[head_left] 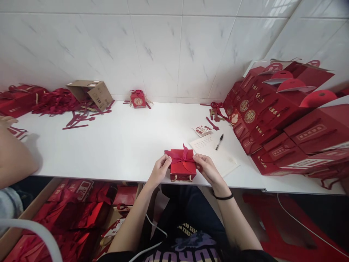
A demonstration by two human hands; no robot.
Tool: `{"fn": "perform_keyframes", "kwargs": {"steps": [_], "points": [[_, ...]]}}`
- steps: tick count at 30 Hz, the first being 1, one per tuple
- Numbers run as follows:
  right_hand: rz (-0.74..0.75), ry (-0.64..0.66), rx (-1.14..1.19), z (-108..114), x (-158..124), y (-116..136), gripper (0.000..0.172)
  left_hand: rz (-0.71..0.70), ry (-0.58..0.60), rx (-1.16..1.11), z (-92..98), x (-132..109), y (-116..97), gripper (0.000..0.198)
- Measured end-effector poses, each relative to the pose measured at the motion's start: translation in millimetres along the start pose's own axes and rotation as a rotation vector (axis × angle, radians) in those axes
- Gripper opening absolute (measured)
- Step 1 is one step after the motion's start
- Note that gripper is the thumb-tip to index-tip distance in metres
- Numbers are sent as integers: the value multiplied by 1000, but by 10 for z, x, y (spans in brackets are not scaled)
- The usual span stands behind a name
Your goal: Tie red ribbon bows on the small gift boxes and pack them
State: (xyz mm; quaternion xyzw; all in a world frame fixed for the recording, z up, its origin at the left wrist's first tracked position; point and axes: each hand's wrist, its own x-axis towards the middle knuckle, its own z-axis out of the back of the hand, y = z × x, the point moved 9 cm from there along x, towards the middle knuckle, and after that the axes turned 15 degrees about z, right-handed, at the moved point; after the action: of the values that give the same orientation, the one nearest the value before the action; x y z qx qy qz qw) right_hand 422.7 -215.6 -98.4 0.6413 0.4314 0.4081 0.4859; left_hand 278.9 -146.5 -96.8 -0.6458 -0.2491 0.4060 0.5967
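A small red gift box [182, 168] with a gold cord handle stands at the table's front edge, right before me. Across its top a dark red ribbon [183, 158] is tied in a bow. My left hand [161, 166] is at the box's left side, thumb and finger pinched on the ribbon's left end. On the other side my right hand [204, 166] pinches the ribbon's right end near the box's top corner. A black pen [219, 142], written papers [218, 154] and a printed card [201, 130] lie beyond my right hand.
Red gift bags [272, 120] are stacked at the right. A finished-looking red box [137, 99] stands by the wall. At the left are a cardboard box [94, 92], a ribbon heap [58, 102] and another person's arm [16, 156]. Below, an open carton [43, 203] holds red boxes.
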Motion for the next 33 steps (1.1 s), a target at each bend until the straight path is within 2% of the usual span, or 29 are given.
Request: {"fn": "perform_keyframes", "kwargs": {"steps": [3, 6, 8, 10, 11, 12, 15, 18, 21, 23, 25, 27, 29, 31, 33], "points": [[-28, -10, 70, 4, -3, -73, 44, 14, 12, -3, -14, 10, 37, 36], [-28, 64, -9, 48, -38, -65, 44, -6, 0, 52, 33, -30, 10, 30], [16, 66, -146, 223, -47, 19, 44, -95, -124, 132, 174, -115, -135, 22], [80, -44, -309, 565, -13, 157, 44, -257, -236, 293, 243, -253, -407, 33], [99, -123, -421, 778, 19, 229, 44, -338, -231, 415, 186, -314, -551, 43], [108, -201, -555, 992, 61, 300, 43, -401, -175, 560, 64, -356, -665, 52], [70, -340, -940, 1481, 269, 432, 31, -442, 92, 966, -374, -380, -756, 70], [17, -347, -1077, 1691, 534, 394, 30, -385, 192, 1140, -572, -309, -698, 79], [-18, -292, -1181, 1730, 716, 305, 42, -351, 159, 1139, -570, -231, -651, 74], [-27, -244, -1234, 1727, 773, 253, 45, -307, 67, 1055, -456, -191, -649, 71], [-20, -189, -1269, 1722, 794, 226, 44, -223, -82, 872, -252, -177, -654, 72], [12, -138, -1284, 1711, 796, 241, 42, -116, -212, 554, -39, -224, -608, 70], [75, -99, -1286, 1680, 794, 294, 39, -18, -269, 119, 79, -324, -481, 62], [189, -92, -1239, 1616, 786, 373, 41, 55, -252, -318, 30, -440, -325, 54], [314, -101, -1100, 1534, 764, 420, 44, 95, -196, -621, -153, -552, -232, 54]]}}
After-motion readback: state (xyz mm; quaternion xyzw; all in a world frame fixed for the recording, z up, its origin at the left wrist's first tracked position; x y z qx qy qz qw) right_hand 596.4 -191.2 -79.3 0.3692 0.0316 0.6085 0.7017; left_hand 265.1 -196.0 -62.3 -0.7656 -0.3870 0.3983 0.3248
